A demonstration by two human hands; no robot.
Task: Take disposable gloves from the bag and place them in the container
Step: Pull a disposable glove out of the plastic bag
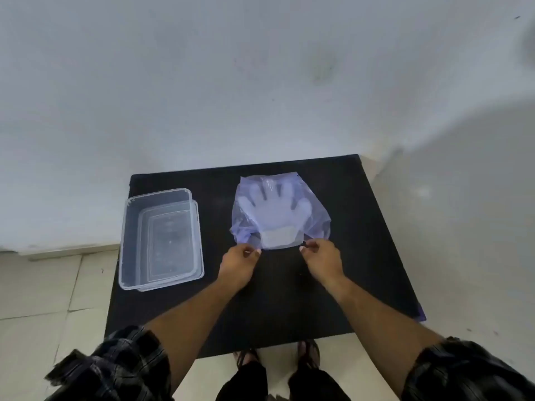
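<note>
A thin purple plastic bag (314,218) lies flat on the black table (362,256), a little right of the middle. Inside it shows a stack of clear disposable gloves (275,215), fingers pointing away from me. My left hand (238,263) pinches the bag's near edge at its left corner. My right hand (322,260) pinches the same edge at the right corner. An open clear plastic container (128,241) sits on the table's left side, apart from the bag, with nothing visible in it.
A pale wall stands right behind the table. Light floor tiles (37,299) lie to the left and below. My feet (278,357) show under the table's near edge. The container slightly overhangs the table's left edge.
</note>
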